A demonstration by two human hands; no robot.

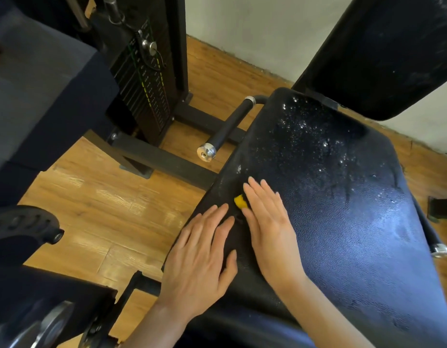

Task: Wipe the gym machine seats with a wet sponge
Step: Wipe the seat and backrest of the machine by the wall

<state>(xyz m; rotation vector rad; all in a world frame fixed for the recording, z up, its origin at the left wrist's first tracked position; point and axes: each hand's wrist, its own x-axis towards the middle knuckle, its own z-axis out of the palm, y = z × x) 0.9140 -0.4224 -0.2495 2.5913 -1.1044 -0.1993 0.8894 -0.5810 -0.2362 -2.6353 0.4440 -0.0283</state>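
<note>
A person's right hand (267, 222), fingers straight, presses a yellow sponge (240, 201) flat near the left edge of the black seat (355, 222), left hand (202, 254) resting open beside it, with droplets across the far half apparently awaiting wiping.

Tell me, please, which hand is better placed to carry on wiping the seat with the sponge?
The right hand: it lies flat on the yellow sponge, on the seat. The left hand rests beside it, off the sponge.
</note>
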